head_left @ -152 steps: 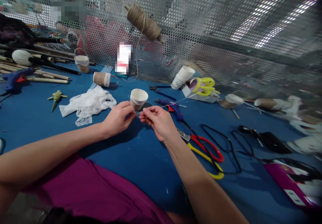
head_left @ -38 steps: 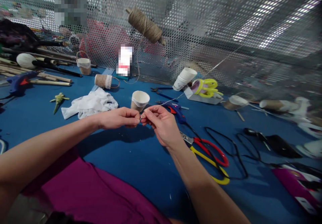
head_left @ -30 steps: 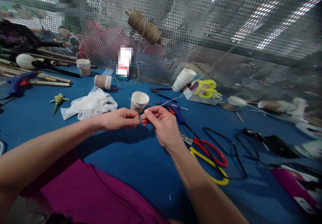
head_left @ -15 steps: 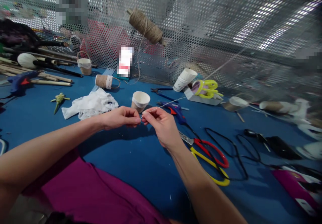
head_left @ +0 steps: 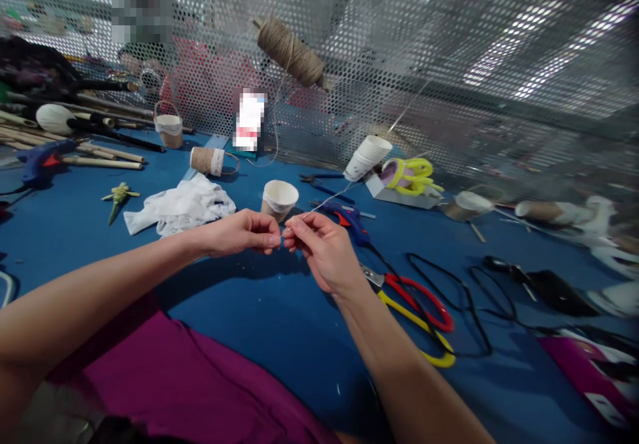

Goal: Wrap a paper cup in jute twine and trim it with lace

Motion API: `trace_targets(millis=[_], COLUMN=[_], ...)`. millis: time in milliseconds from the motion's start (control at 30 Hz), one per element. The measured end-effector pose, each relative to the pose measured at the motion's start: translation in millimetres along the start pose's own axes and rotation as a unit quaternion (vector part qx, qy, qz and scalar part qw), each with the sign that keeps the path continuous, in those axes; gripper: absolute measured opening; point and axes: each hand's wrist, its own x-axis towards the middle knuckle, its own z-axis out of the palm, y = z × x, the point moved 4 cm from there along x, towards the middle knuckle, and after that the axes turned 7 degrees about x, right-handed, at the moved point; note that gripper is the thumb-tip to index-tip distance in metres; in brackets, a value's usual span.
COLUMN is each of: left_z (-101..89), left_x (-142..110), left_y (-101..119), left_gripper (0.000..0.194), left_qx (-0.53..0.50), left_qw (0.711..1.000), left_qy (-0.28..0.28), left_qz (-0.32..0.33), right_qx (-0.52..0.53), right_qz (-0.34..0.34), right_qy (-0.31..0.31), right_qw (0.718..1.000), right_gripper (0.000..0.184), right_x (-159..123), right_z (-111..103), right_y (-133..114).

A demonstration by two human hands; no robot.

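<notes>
My left hand [head_left: 257, 232] pinches one end of a thin pale strand [head_left: 327, 199], thumb against fingers. Close beside it, fingertips almost touching, my right hand [head_left: 322, 244] is closed on the same strand. From the right fingers the strand runs up and away to the right, past the stacked cups; whether it is cord or wire I cannot tell. Just behind my hands stands a twine-wrapped cup [head_left: 279, 198] with a white lace rim. A blue glue gun [head_left: 352, 221] and large scissors [head_left: 414, 304] with red and yellow handles lie right of my right hand.
White lace [head_left: 184, 204] lies behind my left forearm. Small twine baskets [head_left: 207, 161], stacked paper cups [head_left: 369, 156], pliers [head_left: 324, 181] and a box with yellow pipe cleaners [head_left: 409, 188] stand farther back. A twine spool [head_left: 289, 51] hangs on the mesh panel. A black cable [head_left: 474, 297] loops at right.
My hands stay nearly in place, still pinching the strand. The strand's far part has swung left and steeper, now passing by the stacked cups. The right hand has turned slightly.
</notes>
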Motion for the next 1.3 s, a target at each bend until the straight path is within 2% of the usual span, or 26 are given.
trace_targets(millis=[167,300,467,700,967,1133,1300], left_z=[-4.2,-7.9,-6.7,-1.6,-6.6,-4.3,-2.3], left_x=[2,0,-2,0,0,1,2], left_y=[-4,-3,-6,-7,4,4,-2], left_gripper=[0.011,0.022,0.027,0.026,0.012,0.009,0.011], left_qx=[-0.034,-0.076,-0.025,0.037,0.115,0.099,0.065], left_qw=[0.999,0.995,0.996,0.998,0.992,0.994,0.995], left_qy=[0.015,-0.002,-0.014,-0.006,0.052,0.048,0.077], left_qz=[-0.034,-0.061,-0.079,-0.051,-0.007,0.004,-0.005], right_qx=[-0.004,-0.007,-0.012,-0.026,-0.028,-0.034,-0.047], right_qz=[0.002,-0.008,-0.012,0.007,-0.01,-0.021,-0.042], right_qy=[0.0,-0.001,-0.008,-0.048,-0.013,-0.002,0.02], right_qw=[1.0,1.0,1.0,0.998,0.999,0.999,0.998], right_gripper=[0.013,0.013,0.012,0.014,0.014,0.013,0.013], right_x=[2,3,3,2,5,4,3], right_z=[-3,-5,-4,1,-4,-4,-4], right_y=[0,-2,-1,4,4,5,7])
